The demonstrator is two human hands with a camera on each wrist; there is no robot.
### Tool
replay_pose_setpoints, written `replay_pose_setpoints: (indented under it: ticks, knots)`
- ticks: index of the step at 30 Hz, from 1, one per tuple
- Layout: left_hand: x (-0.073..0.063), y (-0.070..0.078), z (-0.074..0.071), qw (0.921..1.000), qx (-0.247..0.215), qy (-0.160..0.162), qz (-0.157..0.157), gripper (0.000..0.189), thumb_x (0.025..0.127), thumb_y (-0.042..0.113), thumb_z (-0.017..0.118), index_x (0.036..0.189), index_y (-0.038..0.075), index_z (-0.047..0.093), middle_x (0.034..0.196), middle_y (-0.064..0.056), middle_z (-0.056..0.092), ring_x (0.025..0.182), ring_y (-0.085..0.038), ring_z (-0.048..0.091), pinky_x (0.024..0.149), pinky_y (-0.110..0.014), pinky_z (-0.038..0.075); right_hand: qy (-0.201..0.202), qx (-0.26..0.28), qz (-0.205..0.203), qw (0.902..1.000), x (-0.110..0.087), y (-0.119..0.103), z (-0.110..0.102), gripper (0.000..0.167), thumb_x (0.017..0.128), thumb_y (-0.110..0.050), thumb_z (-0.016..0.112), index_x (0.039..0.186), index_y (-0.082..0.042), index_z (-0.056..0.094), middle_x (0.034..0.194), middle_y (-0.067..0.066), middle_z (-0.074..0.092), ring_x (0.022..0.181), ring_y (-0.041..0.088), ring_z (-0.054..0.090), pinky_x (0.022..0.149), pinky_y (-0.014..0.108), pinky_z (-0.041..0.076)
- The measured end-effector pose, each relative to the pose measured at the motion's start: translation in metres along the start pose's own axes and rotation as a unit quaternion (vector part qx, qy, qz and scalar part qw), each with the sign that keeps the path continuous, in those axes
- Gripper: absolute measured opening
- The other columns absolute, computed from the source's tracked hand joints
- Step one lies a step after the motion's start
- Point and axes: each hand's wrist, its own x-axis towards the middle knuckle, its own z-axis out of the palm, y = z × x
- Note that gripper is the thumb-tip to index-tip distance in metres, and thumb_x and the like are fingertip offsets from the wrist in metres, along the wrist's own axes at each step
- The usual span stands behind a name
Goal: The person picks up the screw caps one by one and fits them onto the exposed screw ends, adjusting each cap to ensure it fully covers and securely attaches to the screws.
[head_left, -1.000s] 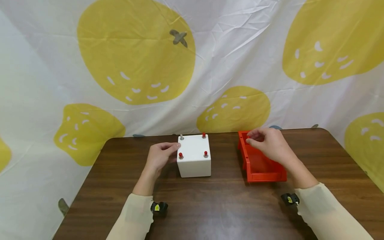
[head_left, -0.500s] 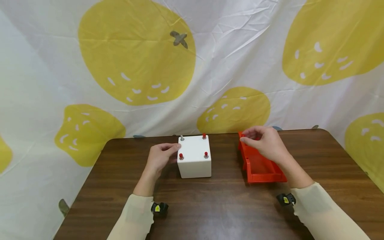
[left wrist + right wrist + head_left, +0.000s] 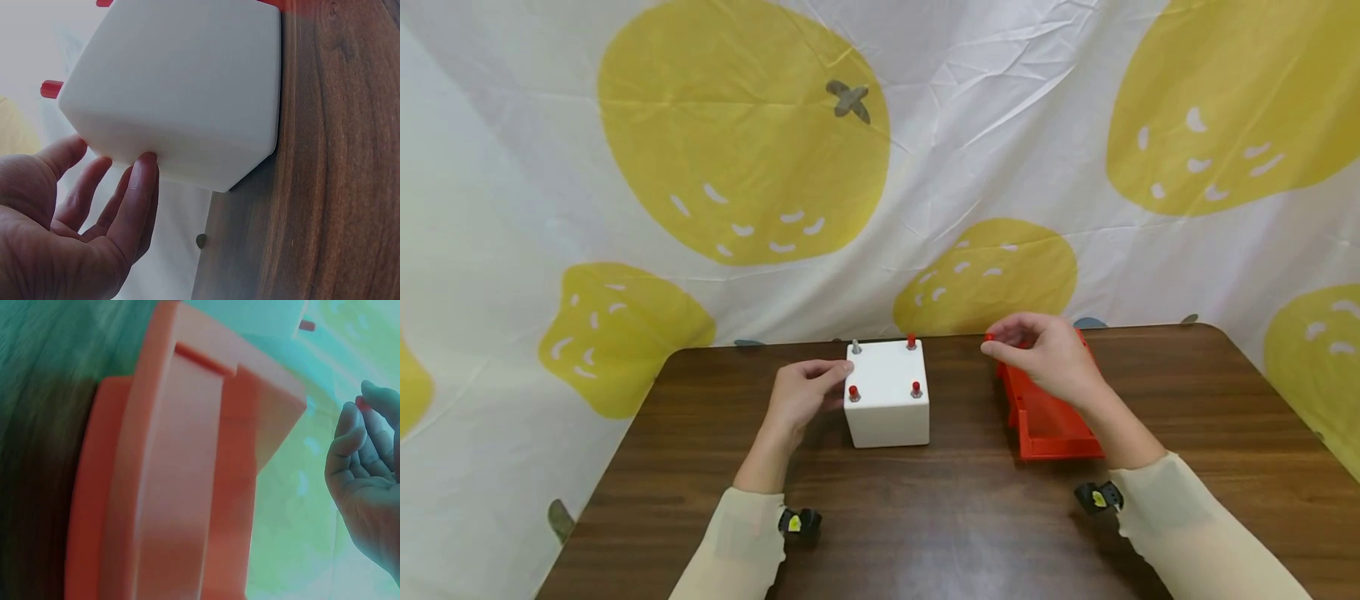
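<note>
A white box point(image 3: 887, 425) stands on the table with metal bolts sticking up at its top corners. Red caps sit on three of them, one being the front-left cap point(image 3: 853, 391); the back-left bolt point(image 3: 856, 347) is bare metal. My left hand point(image 3: 801, 390) touches the box's left side, thumb at the top edge; the left wrist view shows its fingertips point(image 3: 145, 165) against the side face. Between thumb and fingertips my right hand point(image 3: 1052, 358) pinches a small red cap point(image 3: 988, 337), held in the air near the red bin point(image 3: 1052, 446).
The bin stands right of the box on the brown wooden table point(image 3: 955, 517), partly hidden by my right hand. A white cloth with yellow fruit print point(image 3: 745, 125) hangs behind the table's far edge. Each wrist carries a small black camera point(image 3: 800, 522).
My right hand has moved left with the red cap, from over the bin to past its left rim. My left hand stays at the box.
</note>
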Motion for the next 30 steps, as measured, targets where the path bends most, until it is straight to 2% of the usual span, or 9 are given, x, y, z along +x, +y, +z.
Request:
replay_pose_setpoints:
  ticks: [7,30]
  knots:
    - [0.0,-0.001,-0.001,1.0,0.004,0.001,0.003,0.033,0.095,0.027,0.084,0.116,0.002,0.08,0.12,-0.014,0.073,0.097,-0.022,0.072,0.085,-0.04,0.066,-0.005,0.023,-0.007,0.9997,0.007,-0.009,0.01,0.023,0.093,-0.026,0.086,0.107,-0.009,0.078,0.095,0.006,0.075,0.083,0.024,0.067,0.066,0.026,0.059]
    - [-0.002,0.0,-0.001,1.0,-0.001,0.003,0.0,0.032,0.095,0.025,0.085,0.116,0.002,0.08,0.12,-0.015,0.073,0.095,-0.022,0.072,0.085,-0.041,0.065,-0.023,0.039,-0.022,0.9987,0.03,-0.03,0.041,0.02,0.091,-0.021,0.087,0.106,-0.009,0.08,0.095,0.004,0.077,0.085,0.022,0.069,0.07,0.026,0.059]
